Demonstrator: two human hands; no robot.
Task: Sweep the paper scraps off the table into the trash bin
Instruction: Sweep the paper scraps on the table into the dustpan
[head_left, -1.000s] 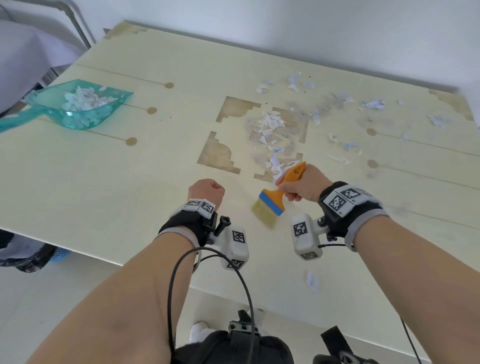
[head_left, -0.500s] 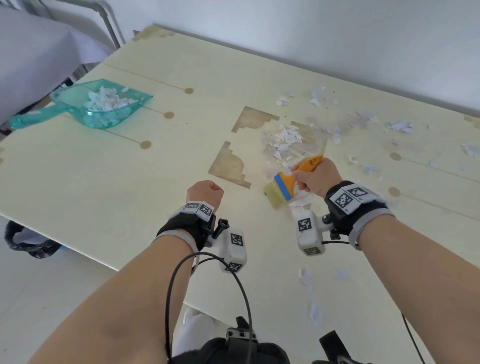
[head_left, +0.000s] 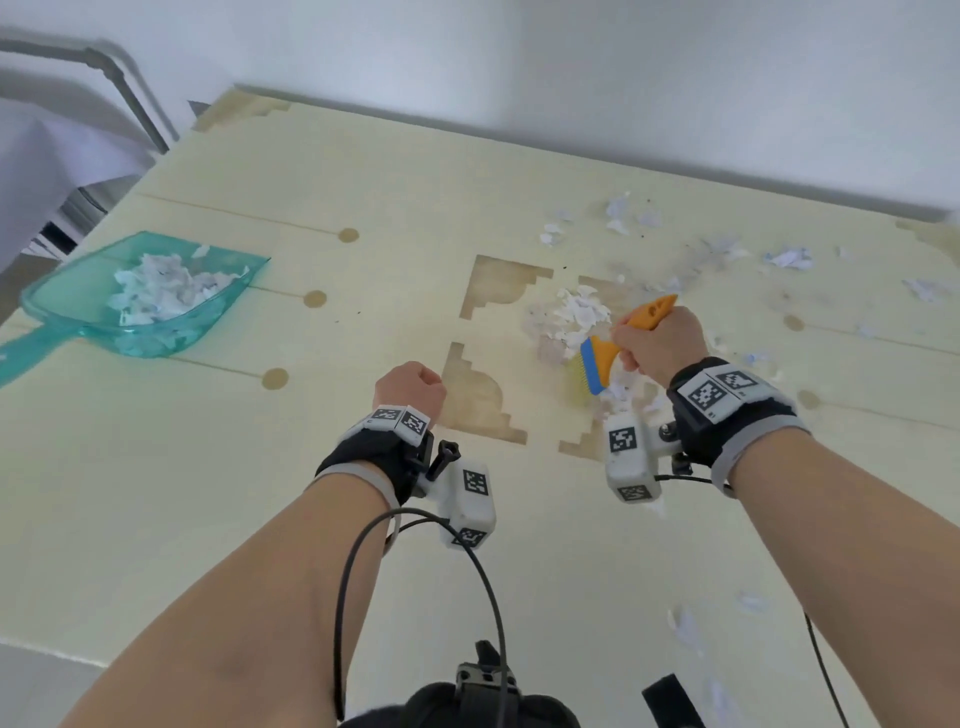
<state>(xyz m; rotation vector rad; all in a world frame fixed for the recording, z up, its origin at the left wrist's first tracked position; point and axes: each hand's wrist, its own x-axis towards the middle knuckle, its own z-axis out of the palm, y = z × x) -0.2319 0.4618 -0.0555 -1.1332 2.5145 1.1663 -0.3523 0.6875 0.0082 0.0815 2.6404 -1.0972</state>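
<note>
Right hand (head_left: 658, 343) is clenched around the orange brush (head_left: 613, 347), bristles held down against scraps (head_left: 576, 314) mid-table (head_left: 260, 493). Left hand (head_left: 410, 387) is fisted, empty, near centre. More scraps are held in the dustpan (head_left: 140, 296), far left.

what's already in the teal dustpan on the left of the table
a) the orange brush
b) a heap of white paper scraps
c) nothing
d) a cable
b, the teal dustpan holds a heap of white paper scraps, while the orange brush is gripped in the right hand further right.
</note>
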